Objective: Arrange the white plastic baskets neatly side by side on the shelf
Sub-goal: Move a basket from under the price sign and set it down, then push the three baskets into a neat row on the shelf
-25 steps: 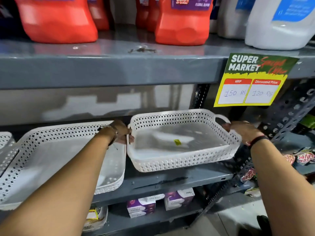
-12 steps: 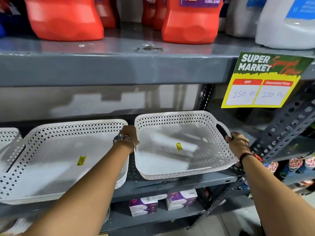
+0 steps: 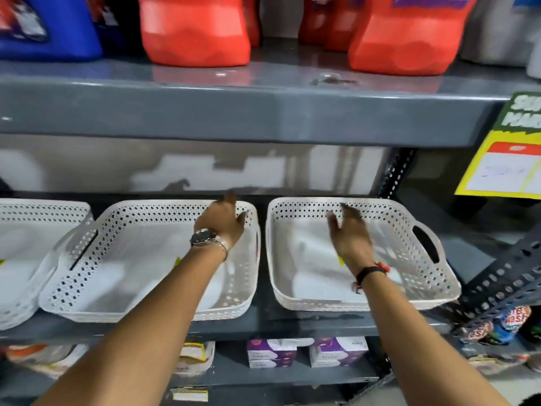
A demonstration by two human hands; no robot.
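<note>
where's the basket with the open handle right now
In the head view it is the rightmost white basket, flat on the grey middle shelf, a narrow gap right of the next basket, with the right hand over it.

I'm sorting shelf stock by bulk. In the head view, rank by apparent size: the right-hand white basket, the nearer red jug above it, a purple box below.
1. Right-hand white basket, widest.
2. Red jug, cropped at the frame top, so its rank against the basket is unsure.
3. Purple box, clearly smallest.
</note>
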